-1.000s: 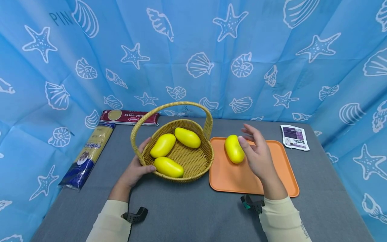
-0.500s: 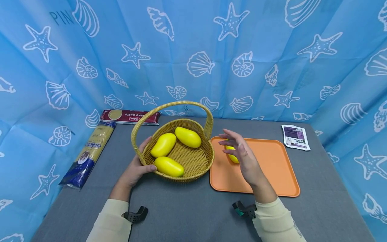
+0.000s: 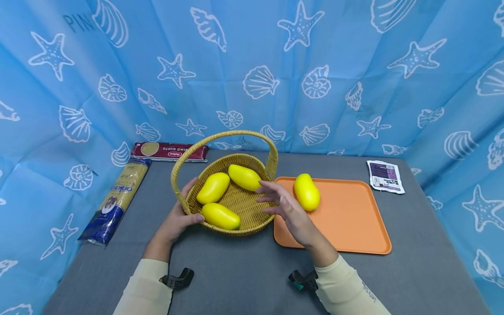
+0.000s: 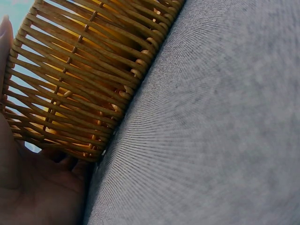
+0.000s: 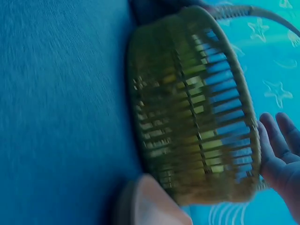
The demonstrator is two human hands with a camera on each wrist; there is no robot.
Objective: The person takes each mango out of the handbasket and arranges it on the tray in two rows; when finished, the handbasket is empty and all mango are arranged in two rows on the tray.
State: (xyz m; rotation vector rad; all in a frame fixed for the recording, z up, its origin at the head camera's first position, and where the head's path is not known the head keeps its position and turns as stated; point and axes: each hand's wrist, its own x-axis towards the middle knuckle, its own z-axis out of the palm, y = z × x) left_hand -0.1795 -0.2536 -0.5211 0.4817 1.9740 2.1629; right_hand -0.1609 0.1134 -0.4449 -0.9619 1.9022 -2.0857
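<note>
Left hand (image 3: pixel 175 222) grips basket (image 3: pixel 245 206) by its side, likely steadying it around three mangoes (image 3: pixel 213 188); right hand (image 3: pixel 290 214), fingers extended, holding nothing, hovers at its right rim; fourth mango (image 3: pixel 306 192) on tray (image 3: pixel 348 218).

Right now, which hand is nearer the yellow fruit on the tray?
Right. The right hand is just left of that yellow fruit, near the basket; the left hand is farther, holding the basket's left side.
</note>
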